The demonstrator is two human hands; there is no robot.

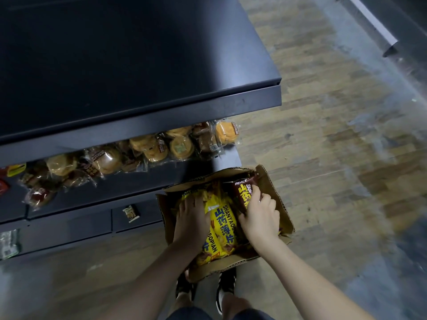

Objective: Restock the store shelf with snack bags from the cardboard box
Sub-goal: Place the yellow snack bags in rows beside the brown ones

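The dark metal shelf unit (138,65) fills the upper left of the view; its top deck is bare, and the tier below it holds a row of clear-wrapped pastries (147,148) along the front edge. The cardboard box (275,195) stands on the wood-pattern floor (323,135), just beside the base of the unit and directly ahead of the person's shoes (226,287). Inside the box, yellow snack bags (224,225) lie stacked in the centre, and a dark red snack bag (242,192) stands against the right wall. The left hand (191,218) rests on the yellow bags with fingers spread and straight, pressing down rather than gripping. The right hand (258,213) is curled around the lower edge of the dark red bag, thumb and fingers pinching it. Judged from this position, the current step is extraction of a bag for transfer to the shelf. Risks: a pinch on the film edge alone may slip or tear the seal as the bag is drawn upward; the inward-leaning box flaps may snag the bag; downward pressure from the left hand may crush the brittle contents of the yellow bags; lifting without steadying the box may drag it along the floor.
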